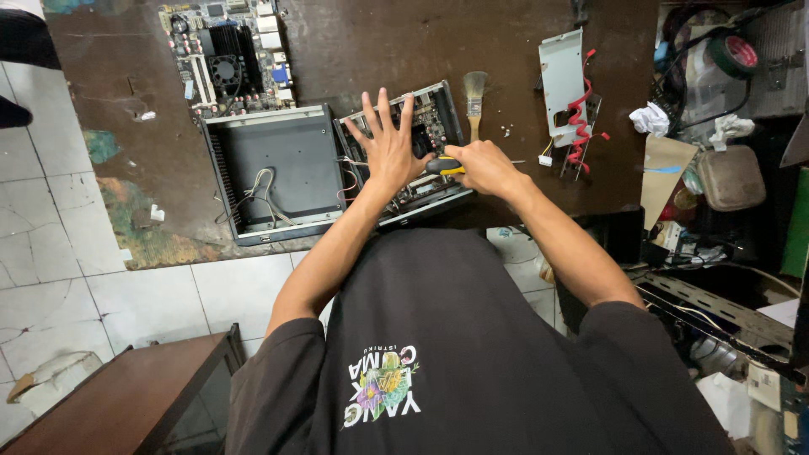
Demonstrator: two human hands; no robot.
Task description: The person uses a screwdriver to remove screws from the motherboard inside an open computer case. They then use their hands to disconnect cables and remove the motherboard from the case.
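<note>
On the dark brown worktable (pixel 354 50), seen from the head camera looking straight down, a small open computer chassis (pixel 421 160) holds a circuit board and sits just in front of the person's chest. The left hand (pixel 389 147) hovers over or rests on this chassis with all five fingers spread wide and flat; it grips nothing, and whether the palm actually touches the board cannot be told. The right hand (pixel 489 167) is closed in a fist around the yellow and black handle of a screwdriver (pixel 445 165), whose handle end pokes out towards the left hand; the two hands are almost touching over the chassis.

Just left of the chassis lies a grey metal case cover (pixel 274 173), open side up, with a loose bundle of pale wires inside it. Beyond that, towards the far edge of the table, lies a bare motherboard (pixel 227 55) with a black heatsink and a small fan. A small paintbrush (pixel 474 101) with a wooden handle lies just right of the chassis, bristles pointing away from the person. Farther right is a grey metal bracket (pixel 563 80) with a curled red cable (pixel 580 122) across it. Below the table, white floor tiles (pixel 50 227) show on the left, and the person's black shirt fills the lower middle of the view.
</note>
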